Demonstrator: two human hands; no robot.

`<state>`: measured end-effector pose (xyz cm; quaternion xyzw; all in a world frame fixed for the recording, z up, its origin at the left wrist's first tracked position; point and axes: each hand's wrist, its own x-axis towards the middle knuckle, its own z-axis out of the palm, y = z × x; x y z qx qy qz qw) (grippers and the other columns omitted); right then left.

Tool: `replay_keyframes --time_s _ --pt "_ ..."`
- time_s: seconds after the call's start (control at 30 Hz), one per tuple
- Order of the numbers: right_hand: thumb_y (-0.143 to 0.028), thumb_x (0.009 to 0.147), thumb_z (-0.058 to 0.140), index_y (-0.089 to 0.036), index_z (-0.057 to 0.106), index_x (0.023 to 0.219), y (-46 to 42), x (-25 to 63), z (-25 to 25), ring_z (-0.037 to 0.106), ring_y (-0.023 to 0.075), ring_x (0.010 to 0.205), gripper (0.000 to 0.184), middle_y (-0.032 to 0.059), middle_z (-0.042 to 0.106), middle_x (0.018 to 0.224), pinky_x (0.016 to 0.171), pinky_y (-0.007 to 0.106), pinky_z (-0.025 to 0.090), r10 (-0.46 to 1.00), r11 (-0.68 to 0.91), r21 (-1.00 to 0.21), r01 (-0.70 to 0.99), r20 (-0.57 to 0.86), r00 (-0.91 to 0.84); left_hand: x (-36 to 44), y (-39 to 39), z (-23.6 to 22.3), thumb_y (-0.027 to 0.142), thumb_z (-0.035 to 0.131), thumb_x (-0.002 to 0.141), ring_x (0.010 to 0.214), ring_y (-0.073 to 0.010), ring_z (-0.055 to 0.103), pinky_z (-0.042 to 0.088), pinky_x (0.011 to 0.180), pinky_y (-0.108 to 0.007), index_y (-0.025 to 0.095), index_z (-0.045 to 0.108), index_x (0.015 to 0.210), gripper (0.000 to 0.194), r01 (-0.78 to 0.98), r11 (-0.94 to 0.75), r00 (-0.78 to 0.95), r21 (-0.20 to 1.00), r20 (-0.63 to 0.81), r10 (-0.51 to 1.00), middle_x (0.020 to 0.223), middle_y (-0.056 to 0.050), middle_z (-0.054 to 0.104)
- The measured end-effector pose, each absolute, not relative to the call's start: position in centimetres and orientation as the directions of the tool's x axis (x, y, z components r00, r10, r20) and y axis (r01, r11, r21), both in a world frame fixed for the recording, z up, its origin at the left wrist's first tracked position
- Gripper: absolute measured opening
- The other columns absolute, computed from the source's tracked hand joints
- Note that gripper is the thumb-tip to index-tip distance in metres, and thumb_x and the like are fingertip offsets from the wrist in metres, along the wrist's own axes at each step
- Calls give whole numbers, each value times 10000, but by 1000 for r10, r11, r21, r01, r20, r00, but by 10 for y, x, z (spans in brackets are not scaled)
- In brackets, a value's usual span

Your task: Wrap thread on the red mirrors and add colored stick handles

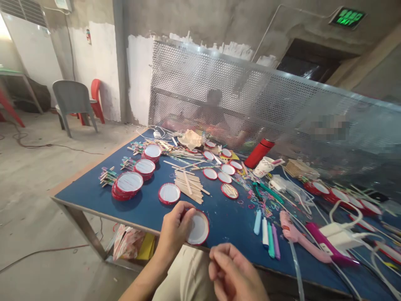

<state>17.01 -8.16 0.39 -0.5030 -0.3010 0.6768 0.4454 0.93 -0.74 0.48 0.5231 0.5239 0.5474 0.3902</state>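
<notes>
My left hand [177, 225] is closed on the edge of a round white lid with a red rim [200, 228], tilted up at the table's front edge. Just to the right, my right hand [236, 269] hangs in front of the edge with its fingers curled and pressed together; whatever may be between them is hidden. Another red-rimmed lid [169, 193] lies flat beyond my left hand. Behind it are flat wooden craft sticks [191, 186] in a loose pile. A lid holding short stick pieces [229, 191] lies to their right.
Stacks of red-rimmed lids [129, 183] stand at the left. On the right are several capped pens [265, 232], a pink glue gun [300, 238], green-handled pliers [272, 192], a purple power strip [332, 246] with cables, a paper cup [263, 167] and a red flask [259, 153]. A perforated metal screen [266, 96] borders the back.
</notes>
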Motion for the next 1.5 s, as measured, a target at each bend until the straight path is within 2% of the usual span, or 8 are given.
replay_keyframes --time_s 0.1,0.27,0.43,0.6,0.77,1.0,1.27,1.5 --pt "-631 716 841 -205 580 837 -53 190 40 450 58 410 514 -19 634 605 404 177 290 964 -248 -949 -195 -261 44 5 -4 6 436 670 819 627 -184 645 469 591 -237 209 708 858 234 162 -133 -81 978 148 986 709 -9 745" --pt "-618 942 471 -199 579 941 22 258 62 619 153 626 433 20 665 771 513 254 464 962 -38 -861 506 107 253 -2 6 3 451 602 871 633 -205 689 476 574 -245 209 737 1017 313 263 -131 81 956 113 990 724 -17 784" --pt "-398 1006 642 -166 681 1102 88 324 61 697 189 932 254 55 711 1092 813 368 592 962 -195 -497 846 70 263 -3 10 2 421 561 880 663 -198 719 502 615 -236 234 751 862 267 402 -194 146 895 146 978 750 -5 802" --pt "-367 1004 664 -202 644 1276 113 337 53 678 235 1106 319 87 658 1307 939 448 582 978 -206 -101 973 -54 202 -2 11 -3 421 557 860 592 -183 691 483 564 -222 238 747 846 264 447 -192 127 873 150 980 667 17 767" --pt "-368 993 679 -187 638 1290 119 333 41 674 246 1123 349 99 651 1318 946 452 579 978 -175 46 984 -111 179 -4 12 -3 418 571 864 643 -188 719 503 598 -218 243 741 848 244 432 -197 147 880 147 978 720 15 788" --pt "-374 1000 669 -192 651 1257 107 328 53 683 230 1082 316 86 666 1284 921 436 587 982 -185 -199 962 -85 172 1 10 -8 433 570 873 592 -172 643 441 550 -220 238 705 837 240 328 -167 58 930 157 986 663 29 725" --pt "-425 901 536 -187 595 871 55 240 48 545 123 598 247 -44 558 655 592 248 444 970 -7 -799 602 -151 -189 -2 5 2 390 617 844 655 -182 589 430 623 -255 186 668 823 212 197 -131 135 972 106 985 711 -7 673" --pt "-460 845 567 -205 605 815 23 175 33 494 147 687 260 -16 569 729 649 278 410 923 59 -916 398 -102 -371 -8 -3 9 377 658 829 621 -145 494 379 597 -243 110 730 1075 370 27 -69 188 997 63 980 683 30 563"
